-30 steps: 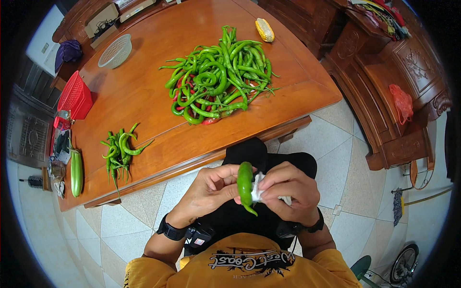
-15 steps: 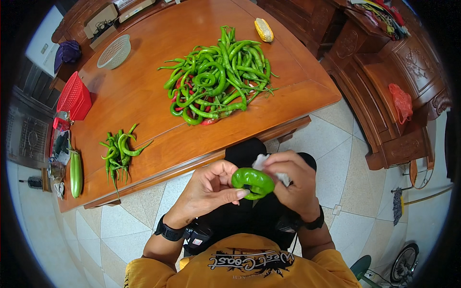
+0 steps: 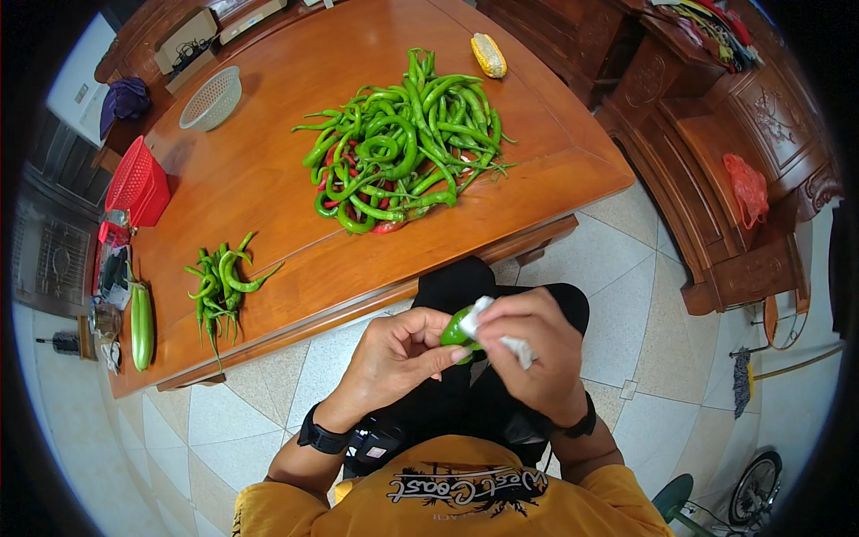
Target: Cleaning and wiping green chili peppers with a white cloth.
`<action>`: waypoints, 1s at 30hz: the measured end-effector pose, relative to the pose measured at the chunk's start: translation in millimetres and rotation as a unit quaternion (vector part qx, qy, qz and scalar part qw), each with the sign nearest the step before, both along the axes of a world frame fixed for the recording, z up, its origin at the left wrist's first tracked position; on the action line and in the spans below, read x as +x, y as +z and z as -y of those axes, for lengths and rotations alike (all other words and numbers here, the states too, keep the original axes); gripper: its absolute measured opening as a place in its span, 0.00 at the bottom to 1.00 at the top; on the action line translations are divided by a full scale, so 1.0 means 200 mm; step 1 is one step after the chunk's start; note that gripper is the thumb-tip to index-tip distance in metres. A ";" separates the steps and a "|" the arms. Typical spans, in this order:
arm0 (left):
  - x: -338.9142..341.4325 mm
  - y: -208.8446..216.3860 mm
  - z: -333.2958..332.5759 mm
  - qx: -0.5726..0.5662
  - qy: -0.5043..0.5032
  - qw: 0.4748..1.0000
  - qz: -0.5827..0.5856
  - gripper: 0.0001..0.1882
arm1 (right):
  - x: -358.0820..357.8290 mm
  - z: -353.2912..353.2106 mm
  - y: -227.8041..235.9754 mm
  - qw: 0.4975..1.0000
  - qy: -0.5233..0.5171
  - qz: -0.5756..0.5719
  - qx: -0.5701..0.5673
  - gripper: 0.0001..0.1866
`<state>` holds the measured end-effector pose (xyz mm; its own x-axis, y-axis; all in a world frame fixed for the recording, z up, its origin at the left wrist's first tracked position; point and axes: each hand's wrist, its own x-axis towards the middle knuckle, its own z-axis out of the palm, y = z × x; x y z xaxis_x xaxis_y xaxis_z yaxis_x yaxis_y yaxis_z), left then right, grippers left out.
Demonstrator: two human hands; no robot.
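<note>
Green pepper (image 3: 458, 328) pinched between both hands over the lap, just off the table (image 3: 268, 179) edge.

Mostly hidden, only a glossy bent end showing; left hand (image 3: 394, 358) fingers closed on it, right hand (image 3: 528, 353) gripping a white cloth (image 3: 501, 331) against it. Big pepper pile (image 3: 398, 143) well apart.

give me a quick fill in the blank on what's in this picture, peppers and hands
1. Both hands hold one ____ pepper over the lap.
2. The right hand presses a ____ cloth against that pepper.
3. The big pile of peppers lies on the wooden ____.
4. The left hand wears a ____ wristband.

Missing words: green; white; table; black
</note>
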<state>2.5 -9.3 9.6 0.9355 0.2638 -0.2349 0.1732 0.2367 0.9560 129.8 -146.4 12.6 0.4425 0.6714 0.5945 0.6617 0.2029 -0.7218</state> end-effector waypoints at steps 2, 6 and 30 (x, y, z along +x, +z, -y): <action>0.00 0.00 0.00 0.005 0.022 1.000 0.013 0.12 | -0.02 -0.01 -0.01 0.998 0.064 0.012 -0.003 0.14; 0.01 -0.01 0.02 0.015 0.039 0.999 0.017 0.11 | -0.02 -0.03 -0.01 0.998 0.056 0.021 -0.002 0.13; -0.01 -0.01 -0.02 -0.069 0.053 0.996 0.037 0.12 | -0.03 0.00 -0.06 0.998 -0.015 -0.016 -0.052 0.12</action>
<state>0.6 -4.4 8.0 0.9206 0.3315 -0.2064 0.0701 0.3797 0.9224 124.0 -146.4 0.9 0.4820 0.7139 0.5080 0.6424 0.1063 -0.7589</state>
